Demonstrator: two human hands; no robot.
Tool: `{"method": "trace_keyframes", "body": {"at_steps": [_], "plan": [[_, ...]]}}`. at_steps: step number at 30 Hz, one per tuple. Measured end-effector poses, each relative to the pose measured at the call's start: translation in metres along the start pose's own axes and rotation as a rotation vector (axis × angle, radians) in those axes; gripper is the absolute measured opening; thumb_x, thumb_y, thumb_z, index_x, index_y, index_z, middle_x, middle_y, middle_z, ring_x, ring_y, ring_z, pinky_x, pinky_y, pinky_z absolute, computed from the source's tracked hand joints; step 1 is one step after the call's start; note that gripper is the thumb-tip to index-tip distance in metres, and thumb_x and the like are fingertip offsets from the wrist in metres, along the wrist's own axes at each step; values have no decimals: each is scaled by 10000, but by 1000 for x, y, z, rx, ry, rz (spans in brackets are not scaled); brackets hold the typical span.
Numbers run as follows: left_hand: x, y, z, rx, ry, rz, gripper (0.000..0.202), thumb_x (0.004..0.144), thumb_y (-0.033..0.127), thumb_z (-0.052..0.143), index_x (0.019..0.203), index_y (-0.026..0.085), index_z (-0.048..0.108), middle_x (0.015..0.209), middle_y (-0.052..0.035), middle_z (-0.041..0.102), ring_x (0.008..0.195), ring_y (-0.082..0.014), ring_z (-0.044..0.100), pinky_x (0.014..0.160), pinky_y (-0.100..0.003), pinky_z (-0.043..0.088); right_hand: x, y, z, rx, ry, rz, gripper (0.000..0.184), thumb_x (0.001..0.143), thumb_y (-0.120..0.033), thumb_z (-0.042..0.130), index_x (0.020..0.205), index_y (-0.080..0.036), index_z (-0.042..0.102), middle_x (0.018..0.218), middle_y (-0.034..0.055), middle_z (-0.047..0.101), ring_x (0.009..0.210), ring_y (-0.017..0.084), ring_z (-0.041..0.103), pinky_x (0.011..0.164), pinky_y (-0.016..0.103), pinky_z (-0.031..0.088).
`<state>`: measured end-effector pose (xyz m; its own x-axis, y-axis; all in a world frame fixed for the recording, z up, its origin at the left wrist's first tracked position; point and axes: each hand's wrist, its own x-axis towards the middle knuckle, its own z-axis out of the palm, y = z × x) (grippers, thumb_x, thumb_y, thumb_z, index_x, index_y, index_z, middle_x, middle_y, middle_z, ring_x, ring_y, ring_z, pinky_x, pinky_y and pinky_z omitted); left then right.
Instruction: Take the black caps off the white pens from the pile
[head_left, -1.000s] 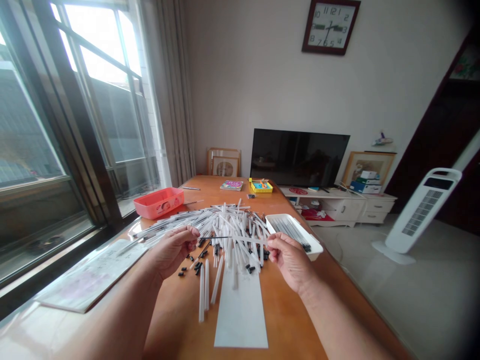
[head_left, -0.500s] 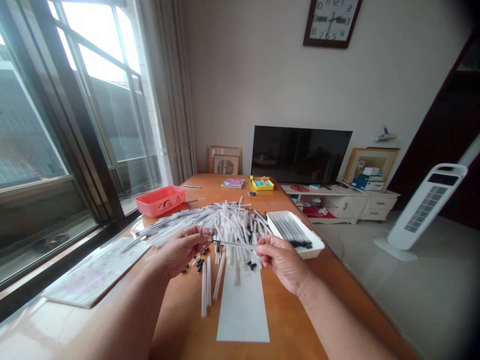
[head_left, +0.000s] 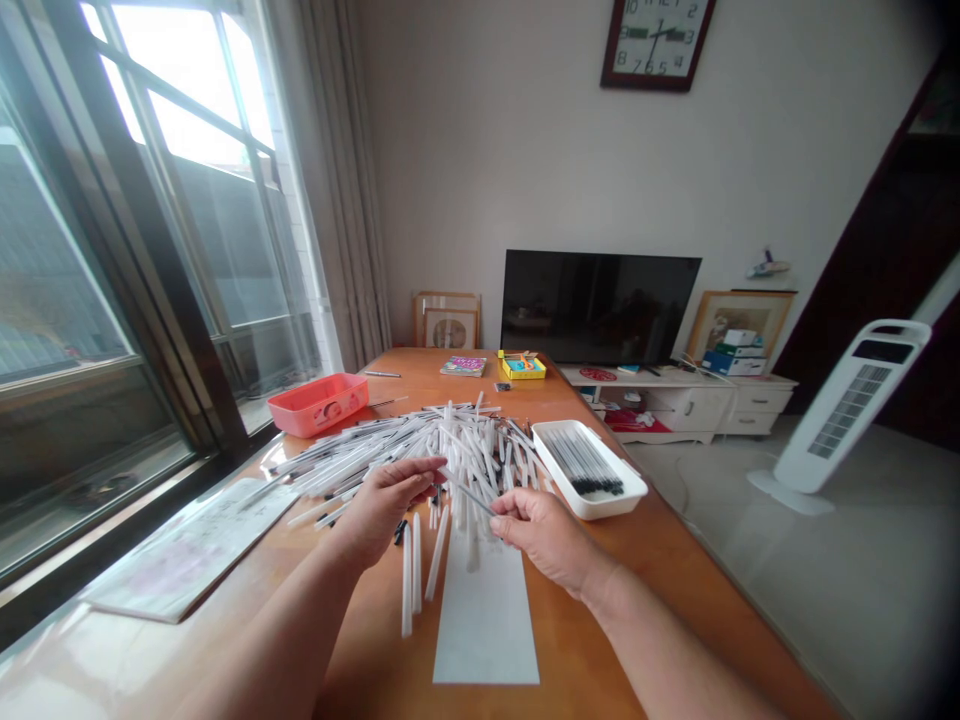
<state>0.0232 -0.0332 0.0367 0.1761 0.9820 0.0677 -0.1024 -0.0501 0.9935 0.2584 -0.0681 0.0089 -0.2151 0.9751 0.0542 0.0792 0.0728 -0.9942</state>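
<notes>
Between my two hands a slim greyish pen (head_left: 471, 493) is held at a slant. My left hand (head_left: 401, 492) pinches its upper left end. The fingers of my right hand (head_left: 525, 517) are closed on the lower right end. Behind the hands lies a big pile of whitish translucent pen barrels (head_left: 457, 440) mixed with thin dark-tipped refills. Several loose barrels (head_left: 417, 565) lie nearer me, left of a white paper strip (head_left: 486, 630). Small black caps (head_left: 400, 533) lie near my left hand, partly hidden by it.
To the right, a white tray (head_left: 639, 488) holds a row of pens with black ends. A red plastic box (head_left: 319, 405) stands back left. A flat booklet (head_left: 187, 550) lies at left. Farther back are a yellow box (head_left: 523, 368) and a magazine (head_left: 463, 366). The wooden table's (head_left: 675, 600) right edge slopes away.
My hands have come closer together, the right one moving left and slightly down. The pen between them now tilts down to the right instead of lying nearly level. Its black end no longer shows.
</notes>
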Motion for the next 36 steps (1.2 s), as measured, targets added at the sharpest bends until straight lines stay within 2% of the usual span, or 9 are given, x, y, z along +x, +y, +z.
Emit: {"method": "trace_keyframes", "body": {"at_steps": [6,9,12,15,17,22,27,32,36], "plan": [[-3,3,6,73,54,64,503,725,342,761,1204,209,683,1004,-105,744,863,-217,662,765,-315,462,1,-6,-6,69,43,-25,206,731,-332,742,863,-181,693,732,3,673,672,144,580,674,286,446],[-5,-2,16,274,50,177,348,755,335,731,1079,208,728,971,-102,730,925,-247,651,807,-340,468,1,-11,-12,116,84,-34,265,745,-374,738,914,-178,681,755,18,690,686,147,591,664,280,444],[-10,-10,30,650,-81,396,199,837,291,635,984,237,757,957,-93,709,931,-253,611,851,-379,452,2,-12,-17,112,146,-32,282,767,-387,721,944,-173,671,787,32,704,684,140,587,648,270,432],[-17,-16,45,935,-281,560,289,868,204,565,1091,281,731,1035,-85,687,1005,-261,561,912,-417,427,2,-13,-18,130,182,-30,285,765,-389,723,943,-172,670,793,30,702,689,138,586,655,269,434],[-19,-18,52,1048,-317,616,324,858,173,563,1108,298,725,1100,-87,665,1055,-271,532,932,-436,420,3,-13,-18,148,191,-29,291,752,-391,732,934,-171,674,783,27,697,683,137,585,645,267,431],[-15,-21,59,1216,-323,620,264,842,197,595,1040,299,736,1123,-90,643,1120,-305,486,926,-464,416,2,-16,-17,159,202,-24,287,746,-389,733,922,-169,679,775,28,695,674,139,587,627,264,428],[-13,-24,63,1213,-320,620,119,844,220,604,871,246,716,1038,-83,652,1095,-292,492,940,-441,413,2,-18,-18,165,216,-20,279,767,-381,714,943,-169,673,793,39,710,681,139,596,631,262,430],[-14,-29,66,1201,-305,609,140,815,225,647,932,260,714,1041,-76,647,1110,-292,479,963,-446,405,1,-19,-18,176,221,-24,273,780,-376,706,947,-162,668,804,47,717,681,133,597,638,260,432],[-16,-28,67,1230,-344,598,138,783,190,671,889,263,721,1095,-70,641,1149,-302,461,962,-449,400,1,-19,-17,176,221,-26,283,770,-392,720,930,-164,671,782,44,711,672,136,593,630,261,434]]}}
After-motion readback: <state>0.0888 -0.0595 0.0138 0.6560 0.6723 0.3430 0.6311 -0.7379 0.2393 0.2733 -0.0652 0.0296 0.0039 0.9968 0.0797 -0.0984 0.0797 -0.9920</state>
